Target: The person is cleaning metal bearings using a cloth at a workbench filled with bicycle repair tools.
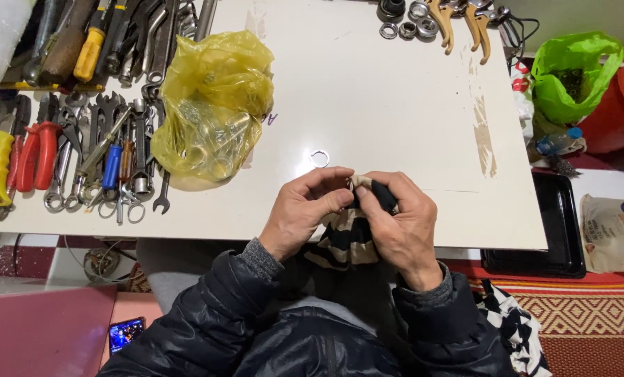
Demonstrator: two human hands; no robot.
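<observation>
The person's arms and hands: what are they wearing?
Both arms are in a dark navy puffy quilted jacket with a shiny finish. Ribbed grey knit cuffs of an inner layer show at both wrists. The left hand and right hand are bare: no gloves, and no rings or watch show.

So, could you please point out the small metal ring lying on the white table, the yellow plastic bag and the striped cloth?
small metal ring (319, 158), head view, on its rim.
yellow plastic bag (214, 105), head view, its crumpled middle.
striped cloth (345, 241), head view, the part below the hands.
</observation>
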